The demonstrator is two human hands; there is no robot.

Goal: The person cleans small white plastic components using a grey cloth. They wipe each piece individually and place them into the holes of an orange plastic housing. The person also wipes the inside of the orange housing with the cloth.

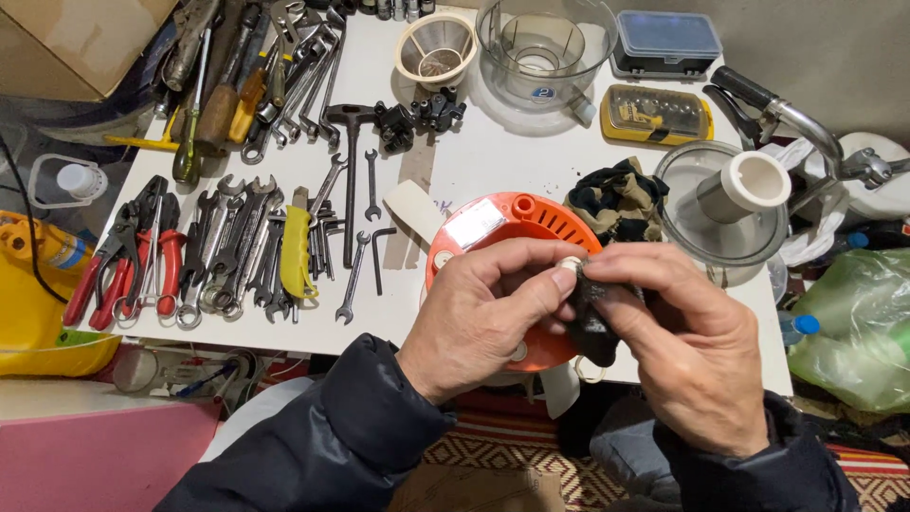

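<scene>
While the left hand pinches a small white part, the right hand grips a dark rag against it. Both hands meet above an orange housing on the white table, right of the wrenches.

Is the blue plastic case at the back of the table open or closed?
Closed. The blue case has its translucent lid lying flat on the base, and no gap shows along the edge.

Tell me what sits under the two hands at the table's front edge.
Under the left hand and right hand lies an orange round vented housing on the white table. Its near half is covered by the hands and the dark cloth.
</scene>
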